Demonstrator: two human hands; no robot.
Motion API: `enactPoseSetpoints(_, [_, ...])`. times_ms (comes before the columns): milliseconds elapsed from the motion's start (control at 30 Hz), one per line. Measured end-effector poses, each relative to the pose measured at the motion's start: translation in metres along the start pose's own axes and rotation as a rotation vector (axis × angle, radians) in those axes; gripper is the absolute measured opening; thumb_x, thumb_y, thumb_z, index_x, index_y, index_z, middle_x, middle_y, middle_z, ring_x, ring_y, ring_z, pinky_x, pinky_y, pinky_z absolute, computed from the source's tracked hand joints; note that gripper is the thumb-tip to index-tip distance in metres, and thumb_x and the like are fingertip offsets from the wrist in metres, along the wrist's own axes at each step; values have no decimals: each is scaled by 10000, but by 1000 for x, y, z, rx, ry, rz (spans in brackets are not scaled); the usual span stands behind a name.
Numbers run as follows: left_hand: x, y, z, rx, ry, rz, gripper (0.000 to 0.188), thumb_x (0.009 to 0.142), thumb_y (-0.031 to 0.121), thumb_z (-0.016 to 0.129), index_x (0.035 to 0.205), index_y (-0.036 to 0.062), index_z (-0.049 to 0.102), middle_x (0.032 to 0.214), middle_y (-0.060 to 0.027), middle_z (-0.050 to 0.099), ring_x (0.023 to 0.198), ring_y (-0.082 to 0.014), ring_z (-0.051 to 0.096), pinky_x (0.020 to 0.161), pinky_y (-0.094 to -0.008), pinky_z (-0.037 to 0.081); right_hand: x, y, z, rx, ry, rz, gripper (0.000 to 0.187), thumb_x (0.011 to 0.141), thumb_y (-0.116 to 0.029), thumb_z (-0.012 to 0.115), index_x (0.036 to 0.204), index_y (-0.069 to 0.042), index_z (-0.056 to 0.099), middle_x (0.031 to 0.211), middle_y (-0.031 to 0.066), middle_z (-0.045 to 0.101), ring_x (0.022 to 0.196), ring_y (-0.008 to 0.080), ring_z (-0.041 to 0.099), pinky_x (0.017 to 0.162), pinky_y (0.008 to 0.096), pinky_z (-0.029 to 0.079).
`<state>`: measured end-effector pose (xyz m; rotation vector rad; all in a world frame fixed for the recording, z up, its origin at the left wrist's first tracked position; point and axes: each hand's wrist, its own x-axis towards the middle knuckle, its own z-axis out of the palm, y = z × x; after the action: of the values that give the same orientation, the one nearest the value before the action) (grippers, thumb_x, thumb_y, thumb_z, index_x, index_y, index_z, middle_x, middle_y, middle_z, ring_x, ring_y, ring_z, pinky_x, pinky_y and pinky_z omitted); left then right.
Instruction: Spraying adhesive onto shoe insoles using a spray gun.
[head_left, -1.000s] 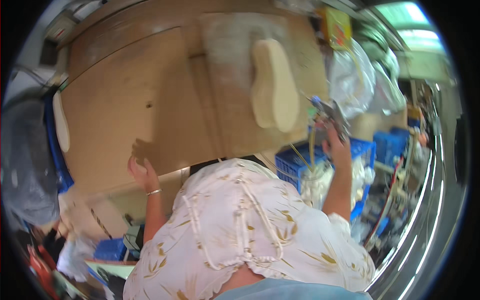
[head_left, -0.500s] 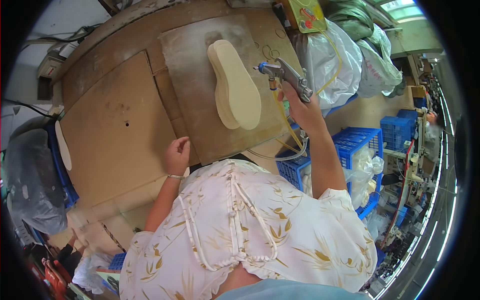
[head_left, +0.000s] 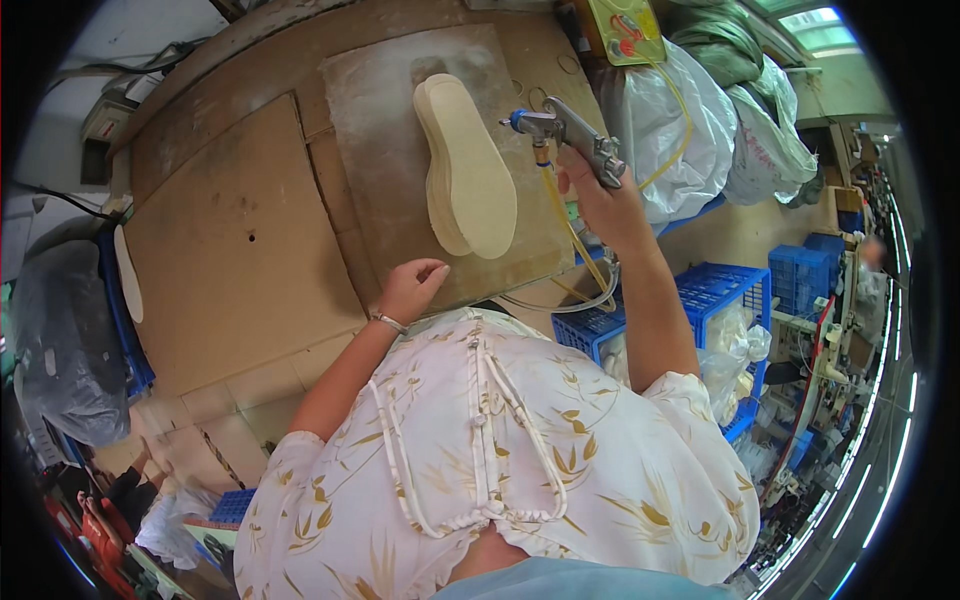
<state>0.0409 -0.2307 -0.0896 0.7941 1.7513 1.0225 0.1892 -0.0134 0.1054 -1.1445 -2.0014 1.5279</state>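
My right hand (head_left: 608,208) grips a metal spray gun (head_left: 568,138) by its handle, its blue-ringed nozzle pointing left toward the insoles. A yellow hose and a clear hose (head_left: 590,262) hang below the gun. Left of it, a small stack of cream insoles (head_left: 478,175) lies on a stained board (head_left: 375,120), the top one slightly offset from those beneath. My left hand (head_left: 412,288) hovers at the board's near edge, just short of the insoles' near end. Its fingers are curled together, with nothing visible in them.
Brown cardboard (head_left: 230,270) covers the table's left part. One pale insole (head_left: 128,272) stands out at the left edge. Blue crates (head_left: 725,285) holding plastic-wrapped items are at right. White sacks (head_left: 670,130) and a yellow container (head_left: 622,35) stand at the far right.
My left hand has moved right and a little forward, closer to the insoles. The spray gun in my right hand has shifted slightly left and up.
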Motion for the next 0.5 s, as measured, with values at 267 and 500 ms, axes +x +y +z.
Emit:
enactPoseSetpoints(267, [19, 6, 24, 19, -160, -22, 351, 867, 293, 626, 1010, -25, 662, 824, -54, 673, 717, -92, 592, 652, -244, 479, -12, 13, -5, -54, 108, -37, 267, 917, -319, 562, 835, -69, 603, 612, -49, 503, 420, 26, 377, 386, 219, 282])
enactPoseSetpoints(500, [31, 15, 42, -249, -234, -327, 371, 889, 305, 596, 1036, -34, 641, 871, -59, 650, 690, -122, 608, 571, -236, 492, -18, 5, -9, -59, 120, -81, 277, 917, -309, 561, 786, -66, 590, 620, -47, 505, 418, 24, 381, 384, 219, 276])
